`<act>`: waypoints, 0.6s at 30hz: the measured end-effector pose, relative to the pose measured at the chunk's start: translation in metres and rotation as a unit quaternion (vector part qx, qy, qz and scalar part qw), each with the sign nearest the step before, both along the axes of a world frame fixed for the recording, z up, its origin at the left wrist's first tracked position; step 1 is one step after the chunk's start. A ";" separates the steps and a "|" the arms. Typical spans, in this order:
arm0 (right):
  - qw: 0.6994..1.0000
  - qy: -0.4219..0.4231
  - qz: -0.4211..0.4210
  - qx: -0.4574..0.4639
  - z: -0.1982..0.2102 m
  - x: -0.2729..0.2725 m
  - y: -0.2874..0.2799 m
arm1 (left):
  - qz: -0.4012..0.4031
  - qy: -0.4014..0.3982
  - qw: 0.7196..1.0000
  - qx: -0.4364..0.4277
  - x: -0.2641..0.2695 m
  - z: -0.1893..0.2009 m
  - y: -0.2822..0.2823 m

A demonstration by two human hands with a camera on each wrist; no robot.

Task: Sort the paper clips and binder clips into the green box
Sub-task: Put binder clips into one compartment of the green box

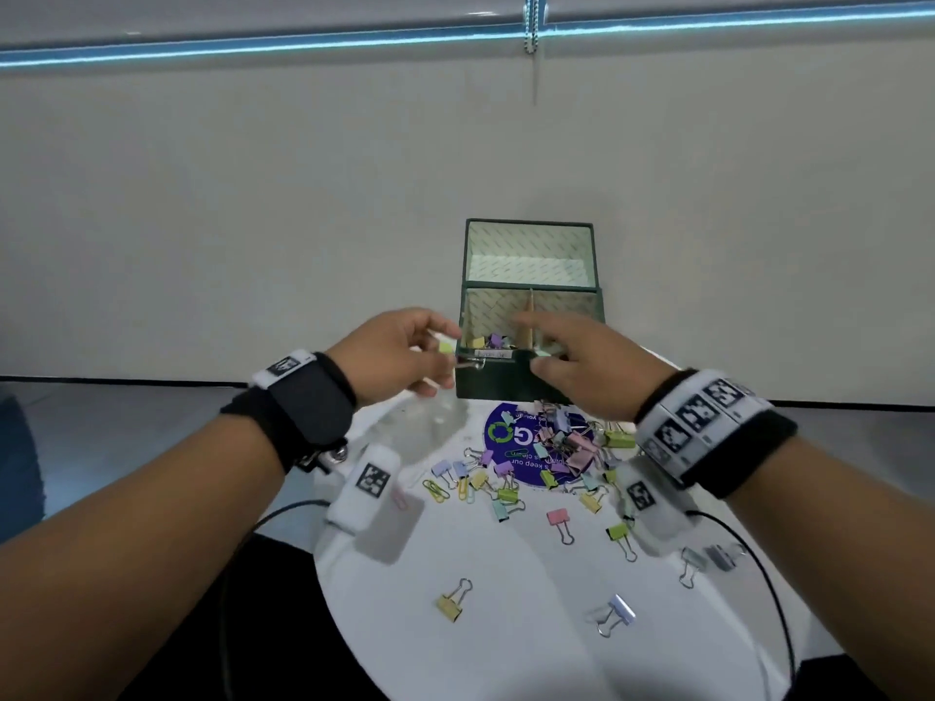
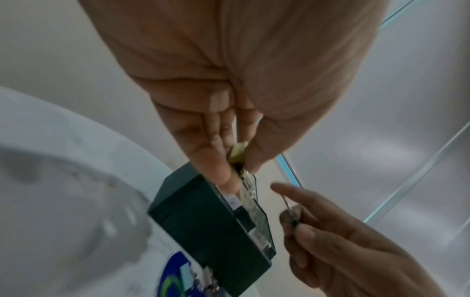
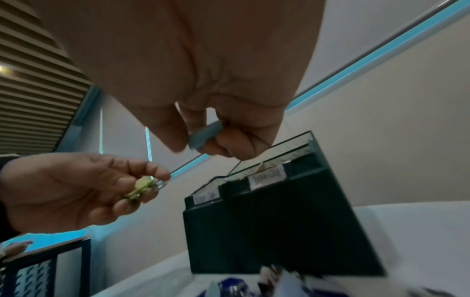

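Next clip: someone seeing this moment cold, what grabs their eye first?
Both hands meet at the open green box at the table's far edge: the left hand pinches a yellow-green binder clip beside the box's left wall, the right hand holds a pale blue clip at its front right corner. In front of the box, a heap of pastel clips lies over a round purple sticker on the white table.
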State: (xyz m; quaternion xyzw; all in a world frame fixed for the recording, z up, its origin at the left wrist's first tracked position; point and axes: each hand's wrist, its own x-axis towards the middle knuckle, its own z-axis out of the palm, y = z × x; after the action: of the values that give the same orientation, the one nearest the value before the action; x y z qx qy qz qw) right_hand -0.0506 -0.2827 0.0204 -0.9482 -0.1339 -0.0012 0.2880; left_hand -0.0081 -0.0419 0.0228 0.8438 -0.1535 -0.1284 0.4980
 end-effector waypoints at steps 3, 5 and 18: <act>0.998 -0.018 -0.051 -0.007 0.008 0.029 0.016 | 0.056 -0.020 0.996 -0.067 0.014 0.013 -0.022; 0.998 -0.015 -0.064 -0.019 0.011 0.042 0.019 | 0.079 0.007 0.991 -0.108 0.022 0.018 -0.031; 0.971 0.016 0.008 -0.238 -0.022 -0.021 -0.040 | -0.189 -0.109 0.874 0.434 -0.035 -0.034 0.028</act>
State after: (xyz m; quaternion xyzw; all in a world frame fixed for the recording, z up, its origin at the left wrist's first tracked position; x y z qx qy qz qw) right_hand -0.0718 -0.3228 -0.0013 -0.9883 -0.1332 0.0477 0.0566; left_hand -0.0428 -0.0140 -0.0112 0.9387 -0.2920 -0.1810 0.0276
